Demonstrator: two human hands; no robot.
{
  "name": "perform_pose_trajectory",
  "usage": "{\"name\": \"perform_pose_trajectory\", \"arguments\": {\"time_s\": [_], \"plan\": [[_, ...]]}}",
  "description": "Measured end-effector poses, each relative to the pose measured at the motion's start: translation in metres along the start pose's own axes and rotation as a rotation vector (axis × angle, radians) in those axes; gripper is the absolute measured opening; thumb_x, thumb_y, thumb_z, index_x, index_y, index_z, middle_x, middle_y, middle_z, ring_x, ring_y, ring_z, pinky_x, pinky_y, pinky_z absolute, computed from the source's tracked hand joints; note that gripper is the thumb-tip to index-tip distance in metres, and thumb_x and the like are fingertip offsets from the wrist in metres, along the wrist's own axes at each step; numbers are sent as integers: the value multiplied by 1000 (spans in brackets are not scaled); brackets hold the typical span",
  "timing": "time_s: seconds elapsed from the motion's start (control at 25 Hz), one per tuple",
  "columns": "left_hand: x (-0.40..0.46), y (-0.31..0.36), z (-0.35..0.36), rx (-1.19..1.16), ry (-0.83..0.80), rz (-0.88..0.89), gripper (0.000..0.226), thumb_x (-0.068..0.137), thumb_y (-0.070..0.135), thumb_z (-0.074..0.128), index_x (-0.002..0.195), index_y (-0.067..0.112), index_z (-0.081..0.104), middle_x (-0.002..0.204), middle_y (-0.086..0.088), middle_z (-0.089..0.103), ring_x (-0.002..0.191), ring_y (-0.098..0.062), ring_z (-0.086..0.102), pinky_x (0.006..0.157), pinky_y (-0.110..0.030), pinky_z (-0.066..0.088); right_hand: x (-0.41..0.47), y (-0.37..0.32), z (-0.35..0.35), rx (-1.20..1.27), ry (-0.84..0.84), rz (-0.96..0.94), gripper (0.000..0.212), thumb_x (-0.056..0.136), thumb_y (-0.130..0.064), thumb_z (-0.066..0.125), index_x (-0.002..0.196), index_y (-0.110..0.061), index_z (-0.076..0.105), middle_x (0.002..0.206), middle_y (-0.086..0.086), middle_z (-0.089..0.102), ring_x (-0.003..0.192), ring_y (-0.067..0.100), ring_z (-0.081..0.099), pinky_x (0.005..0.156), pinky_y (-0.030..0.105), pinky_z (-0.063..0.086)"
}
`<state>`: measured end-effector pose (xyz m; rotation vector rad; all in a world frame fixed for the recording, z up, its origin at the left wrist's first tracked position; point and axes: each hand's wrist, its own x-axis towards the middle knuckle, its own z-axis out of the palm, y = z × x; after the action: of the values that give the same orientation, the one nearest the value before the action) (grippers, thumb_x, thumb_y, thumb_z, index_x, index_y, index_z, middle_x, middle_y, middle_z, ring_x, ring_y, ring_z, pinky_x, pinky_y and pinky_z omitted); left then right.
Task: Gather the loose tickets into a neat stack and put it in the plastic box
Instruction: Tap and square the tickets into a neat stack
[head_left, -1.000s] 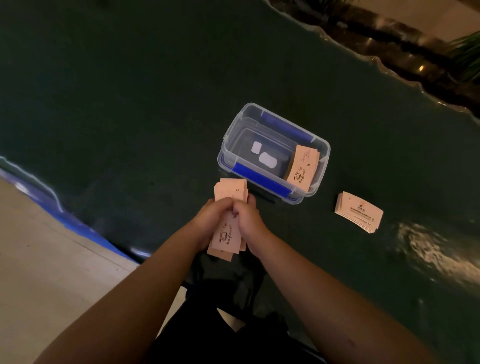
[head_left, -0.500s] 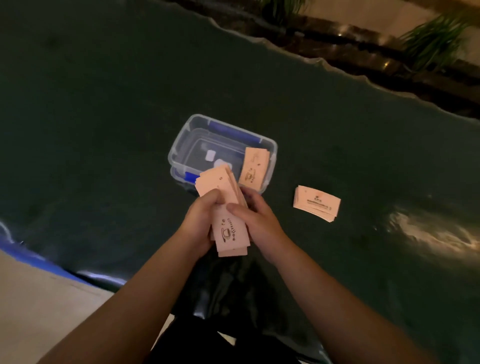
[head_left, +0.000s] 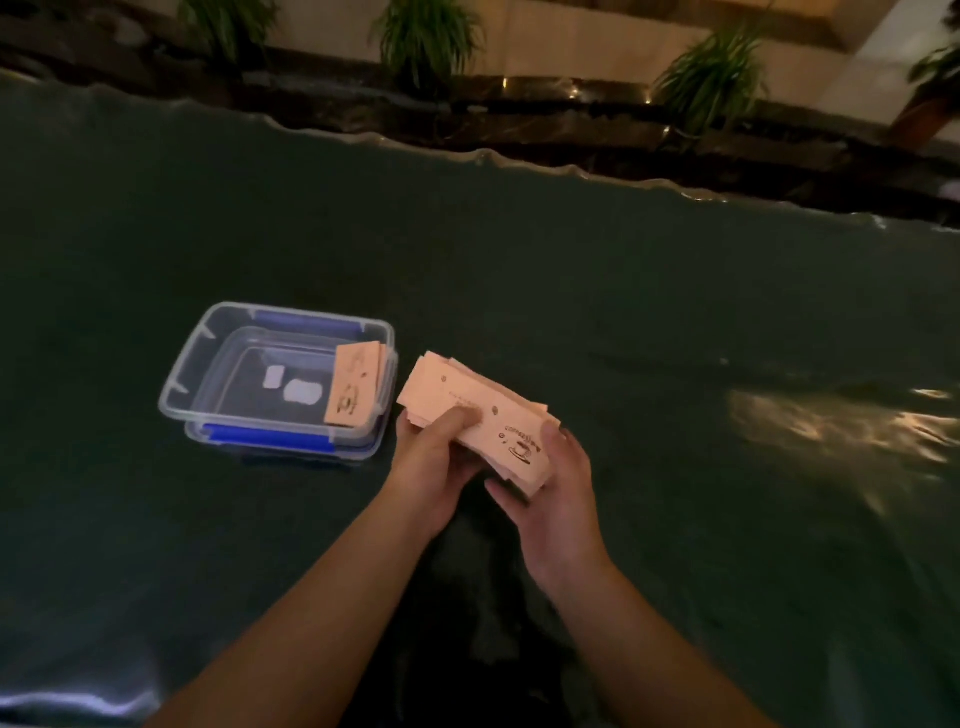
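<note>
Head view: both hands' grip holds a fanned, uneven pink ticket stack printed with a cup.

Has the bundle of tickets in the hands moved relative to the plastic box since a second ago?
Yes. The bundle of tickets, held by the left hand and right hand, went from the plastic box's near edge to beside its right end.
</note>
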<state>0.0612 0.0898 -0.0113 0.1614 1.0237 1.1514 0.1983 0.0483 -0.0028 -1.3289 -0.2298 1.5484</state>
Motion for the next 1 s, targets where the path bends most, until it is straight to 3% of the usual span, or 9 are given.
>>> {"name": "perform_pose_trajectory", "arguments": {"time_s": [0.12, 0.28, 0.4, 0.6, 0.72, 0.8, 0.88, 0.92, 1.0], "plan": [[16, -4, 7, 92, 11, -54, 73, 76, -2, 82, 134, 28, 49, 120, -17, 74, 98, -34, 77, 79, -54, 63, 20, -14, -7, -118, 31, -49, 60, 82, -25, 88, 133, -31, 56, 121, -3, 76, 108, 17, 75, 85, 44, 64], [34, 3, 8, 254, 1, -166, 69, 71, 7, 89, 131, 20, 57, 112, -8, 79, 101, -25, 77, 97, -53, 56, 57, -38, -11, -318, 38, -48, 51, 76, -28, 92, 119, -29, 63, 110, -5, 80, 103, 18, 76, 82, 42, 64], [53, 3, 14, 301, 97, -265, 58, 72, 12, 90, 124, 14, 66, 112, -10, 79, 104, -27, 75, 92, -42, 60, 84, -49, -6, -434, 53, -21, 51, 75, -27, 91, 118, -27, 63, 114, -2, 77, 104, 20, 74, 82, 42, 63], [84, -4, 15, 464, 225, -385, 64, 65, 33, 96, 119, 15, 66, 113, -11, 74, 102, -25, 72, 77, -35, 63, 123, -56, 0, -613, 85, 60, 48, 78, -30, 89, 116, -24, 60, 112, 0, 73, 99, 20, 70, 71, 37, 59], [87, -7, 7, 730, 294, -412, 85, 52, 62, 93, 118, 15, 66, 110, -9, 71, 98, -25, 69, 69, -35, 60, 136, -50, -1, -691, 94, 86, 48, 78, -34, 88, 115, -24, 59, 112, 0, 70, 94, 17, 67, 66, 34, 54], [87, -4, 5, 893, 356, -404, 119, 38, 74, 90, 134, 13, 55, 122, -10, 65, 103, -27, 66, 67, -38, 57, 141, -46, -4, -713, 104, 105, 55, 78, -38, 87, 122, -24, 58, 116, 0, 68, 99, 19, 65, 68, 34, 51], [92, 1, 4, 1013, 396, -351, 148, 30, 75, 90, 154, 15, 33, 148, -13, 50, 122, -34, 57, 86, -47, 57, 145, -44, -7, -718, 119, 117, 59, 77, -41, 88, 125, -24, 58, 118, 0, 67, 104, 20, 65, 77, 36, 51], [96, 2, 4, 1044, 385, -315, 150, 32, 73, 90, 157, 17, 28, 154, -13, 44, 128, -35, 54, 96, -51, 54, 146, -43, -9, -712, 128, 117, 55, 75, -41, 89, 120, -24, 60, 116, 0, 69, 101, 19, 65, 78, 36, 51], [100, 1, 6, 1026, 334, -279, 133, 44, 66, 91, 154, 18, 34, 149, -9, 49, 126, -32, 55, 101, -52, 51, 146, -41, -12, -697, 137, 114, 45, 73, -40, 91, 106, -27, 62, 110, -2, 71, 93, 14, 65, 71, 33, 51]]}}
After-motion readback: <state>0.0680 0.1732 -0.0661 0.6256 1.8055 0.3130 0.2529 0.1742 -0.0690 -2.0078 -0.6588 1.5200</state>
